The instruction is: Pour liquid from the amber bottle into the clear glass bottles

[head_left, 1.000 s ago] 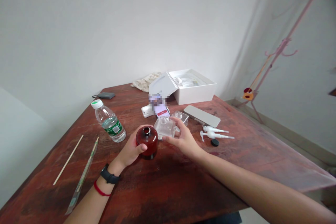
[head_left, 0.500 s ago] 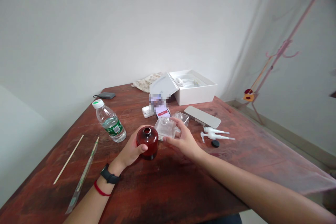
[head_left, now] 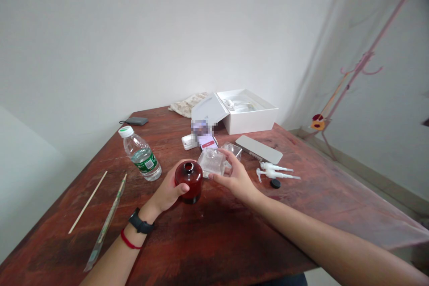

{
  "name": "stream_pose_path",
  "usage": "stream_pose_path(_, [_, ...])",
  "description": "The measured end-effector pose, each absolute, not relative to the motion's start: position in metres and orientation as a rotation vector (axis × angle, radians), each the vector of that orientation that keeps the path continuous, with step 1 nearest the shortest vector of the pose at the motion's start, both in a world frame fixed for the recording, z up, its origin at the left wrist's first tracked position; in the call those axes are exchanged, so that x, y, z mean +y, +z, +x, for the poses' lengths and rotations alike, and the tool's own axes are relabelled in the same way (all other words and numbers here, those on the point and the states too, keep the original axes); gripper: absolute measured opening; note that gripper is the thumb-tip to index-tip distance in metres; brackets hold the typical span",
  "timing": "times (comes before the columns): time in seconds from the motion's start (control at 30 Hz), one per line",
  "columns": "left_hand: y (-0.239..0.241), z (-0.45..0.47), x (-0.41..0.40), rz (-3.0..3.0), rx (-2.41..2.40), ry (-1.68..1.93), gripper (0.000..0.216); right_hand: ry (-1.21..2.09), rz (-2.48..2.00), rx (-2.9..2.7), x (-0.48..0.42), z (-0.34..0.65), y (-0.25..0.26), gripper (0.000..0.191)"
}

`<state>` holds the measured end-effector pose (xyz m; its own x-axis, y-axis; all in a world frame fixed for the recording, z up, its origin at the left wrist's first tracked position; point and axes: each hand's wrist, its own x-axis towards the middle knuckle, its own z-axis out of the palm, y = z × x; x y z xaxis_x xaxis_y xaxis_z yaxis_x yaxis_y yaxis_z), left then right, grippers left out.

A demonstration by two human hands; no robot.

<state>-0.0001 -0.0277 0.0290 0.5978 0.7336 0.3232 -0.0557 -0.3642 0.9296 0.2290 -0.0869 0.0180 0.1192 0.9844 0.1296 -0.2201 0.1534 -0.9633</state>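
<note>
My left hand (head_left: 170,191) is wrapped round a dark red-brown glass bottle (head_left: 189,183) with an open neck, upright over the table. In my right hand (head_left: 234,178) I grip a clear square bottle (head_left: 212,163) between thumb and fingers, just right of the brown one. Behind it a second clear square bottle (head_left: 233,149) stands on the table, partly covered by my fingers. Two white pump heads (head_left: 275,173) lie to the right of my right hand, near a small black cap (head_left: 275,183).
A water bottle (head_left: 144,158) stands at left, near a bare chopstick (head_left: 89,201) and a wrapped pair (head_left: 107,223). Farther back are a phone (head_left: 208,143), a white case (head_left: 189,142), a grey flat case (head_left: 258,149), an opened white box (head_left: 251,120), a cloth (head_left: 184,106) and a grey pouch (head_left: 134,121).
</note>
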Motion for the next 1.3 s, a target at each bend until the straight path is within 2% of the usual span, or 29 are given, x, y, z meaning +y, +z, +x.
stream_pose_path(0.37, [0.0273, 0.0006, -0.0271, 1.73, 0.563, 0.914, 0.097, 1.063, -0.918, -1.009, -0.09, 0.229, 0.0256, 0.086])
stream_pose_path(0.83, [0.0232, 0.0011, -0.025, 1.72, 0.561, 0.907, 0.095, 1.052, -0.859, -1.013, -0.0912, 0.2292, 0.0241, 0.074])
stream_pose_path(1.3, [0.0273, 0.0043, -0.027, 1.732, 0.517, 0.915, 0.088, 0.957, -0.909, -1.043, -0.0924, 0.233, 0.0187, 0.078])
